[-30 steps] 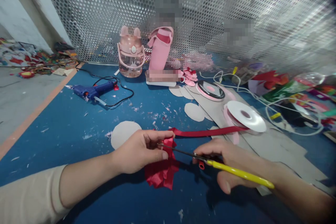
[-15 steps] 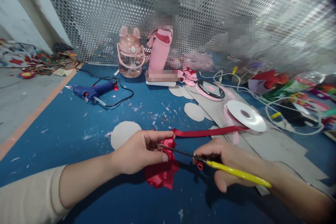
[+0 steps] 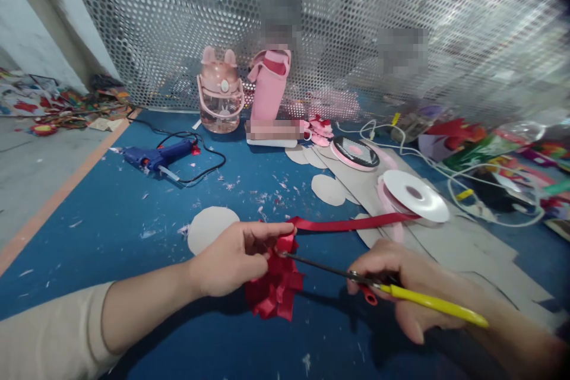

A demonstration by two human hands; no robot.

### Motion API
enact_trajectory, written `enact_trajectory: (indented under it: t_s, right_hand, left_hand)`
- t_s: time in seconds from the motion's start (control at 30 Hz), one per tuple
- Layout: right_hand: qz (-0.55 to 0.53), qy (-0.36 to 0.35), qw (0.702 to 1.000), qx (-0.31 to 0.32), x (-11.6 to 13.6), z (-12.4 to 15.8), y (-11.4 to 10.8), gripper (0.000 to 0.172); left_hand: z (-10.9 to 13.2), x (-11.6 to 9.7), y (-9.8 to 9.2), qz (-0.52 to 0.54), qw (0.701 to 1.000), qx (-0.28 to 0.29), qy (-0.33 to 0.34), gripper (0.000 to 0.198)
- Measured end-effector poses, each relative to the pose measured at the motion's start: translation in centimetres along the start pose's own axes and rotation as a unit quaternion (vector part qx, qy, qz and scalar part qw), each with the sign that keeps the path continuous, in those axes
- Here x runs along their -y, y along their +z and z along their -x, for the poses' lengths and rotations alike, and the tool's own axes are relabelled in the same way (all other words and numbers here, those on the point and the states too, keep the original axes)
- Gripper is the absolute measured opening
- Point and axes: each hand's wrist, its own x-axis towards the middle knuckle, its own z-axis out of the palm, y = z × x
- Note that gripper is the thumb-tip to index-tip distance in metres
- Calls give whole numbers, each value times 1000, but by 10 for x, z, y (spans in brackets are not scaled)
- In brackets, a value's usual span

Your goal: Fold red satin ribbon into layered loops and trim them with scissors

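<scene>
My left hand (image 3: pixel 234 258) pinches the end of a red ribbon (image 3: pixel 351 224) that runs right to a white spool (image 3: pixel 414 195). Below that hand lies a bunch of folded red ribbon pieces (image 3: pixel 275 288) on the blue table (image 3: pixel 111 214). My right hand (image 3: pixel 412 282) is closed on yellow-handled scissors (image 3: pixel 427 301). Their dark blades (image 3: pixel 318 265) point left, with the tips at the ribbon beside my left fingers.
A blue glue gun (image 3: pixel 155 155) with a black cord lies at the back left. A pink bottle (image 3: pixel 220 92), a pink pouch (image 3: pixel 268 86), grey card discs (image 3: pixel 209 225), grey card sheets (image 3: pixel 472 249), a black spool (image 3: pixel 356 151) and white cables (image 3: pixel 490 190) surround the work spot.
My right hand has drawn the scissors back to the right, so the blade tips now sit just at the ribbon. My left hand has stayed put.
</scene>
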Motion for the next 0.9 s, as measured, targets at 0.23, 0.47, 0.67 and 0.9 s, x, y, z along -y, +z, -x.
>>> enact_trajectory:
  t_s: [0.23,0.47,0.67,0.9]
  right_hand:
    - [-46,22,998,-25,-4,11,1,89]
    - [-3,19,998,-66,-2,14,3,83]
    - [100,13,993,-57,2,10,3,39]
    - [103,34,994,-23,17,18,-5,28]
  left_hand:
    - [-4,-1,-3,9,997,-69,27,28]
    - [-7,0,-2,12,996,-83,8,39]
    - [-5,-3,0,21,997,-69,20,45]
    - [-3,1,3,27,998,-42,24,50]
